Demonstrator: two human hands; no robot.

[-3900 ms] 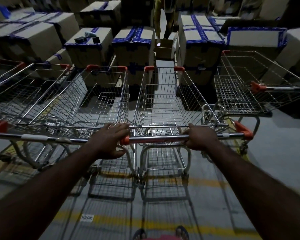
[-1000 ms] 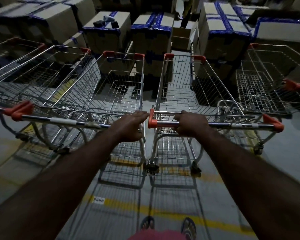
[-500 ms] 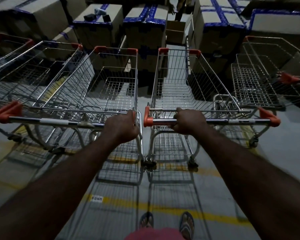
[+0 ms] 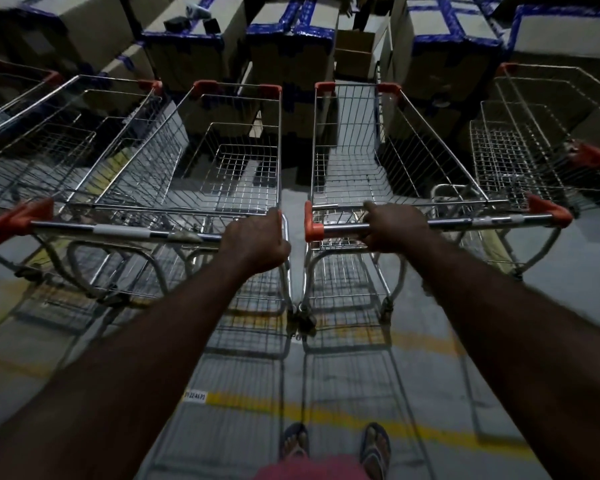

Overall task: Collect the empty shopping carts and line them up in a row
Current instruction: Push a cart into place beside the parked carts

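Two empty wire shopping carts with orange corners stand side by side in front of me. My left hand (image 4: pixel 257 242) grips the right end of the left cart's handle bar (image 4: pixel 125 233). My right hand (image 4: pixel 394 226) grips the left part of the right cart's handle bar (image 4: pixel 482 221). The left cart's basket (image 4: pixel 222 161) and the right cart's basket (image 4: pixel 354 157) lie parallel with a narrow gap between them. More empty carts (image 4: pixel 59 133) stand in the row further left.
Another empty cart (image 4: pixel 541 140) stands at the right, turned differently. Stacked cardboard boxes (image 4: pixel 291 39) with blue tape close off the space behind the carts. Yellow floor lines (image 4: pixel 326 414) cross the grey floor near my sandalled feet (image 4: pixel 336 443).
The right cart has shifted rightward, opening a gap between the two handles. My right hand slid to the left part of its bar. My left hand moved from that handle's end to the left cart's.
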